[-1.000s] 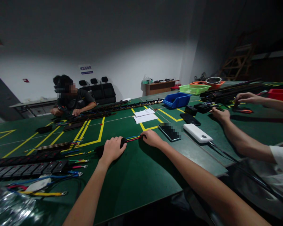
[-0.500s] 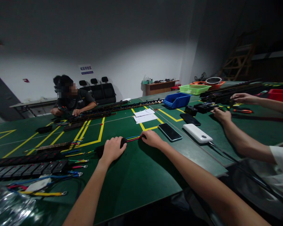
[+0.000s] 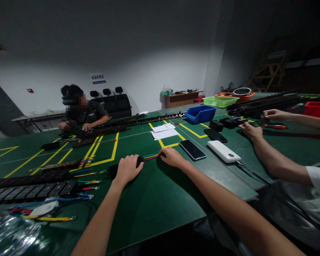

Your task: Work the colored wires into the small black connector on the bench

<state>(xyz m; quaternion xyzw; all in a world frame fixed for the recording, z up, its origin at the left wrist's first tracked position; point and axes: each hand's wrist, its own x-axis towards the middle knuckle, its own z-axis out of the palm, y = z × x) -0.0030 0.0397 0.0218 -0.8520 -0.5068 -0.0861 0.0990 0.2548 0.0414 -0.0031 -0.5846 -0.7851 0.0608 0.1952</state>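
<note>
My left hand (image 3: 128, 169) is wrapped over a black part (image 3: 112, 171) lying on the green table (image 3: 160, 206). Blue, yellow and red wires (image 3: 150, 156) run from that part to my right hand (image 3: 171, 157), whose fingers are closed round their far end. What tips the wires is hidden under my fingers. Left of my hands lie rows of black socket-like modules (image 3: 37, 192) with ring-ended cables.
A phone (image 3: 192, 149) and a white power bank (image 3: 224, 151) lie to the right. Papers (image 3: 164, 132) and a blue bin (image 3: 200, 113) stand farther back. A co-worker's hands (image 3: 252, 129) work at the right; another person (image 3: 82, 110) sits across. Clear plastic (image 3: 13, 231) lies front left.
My hands and the wires hold their places. At the right, the co-worker's hands have shifted slightly.
</note>
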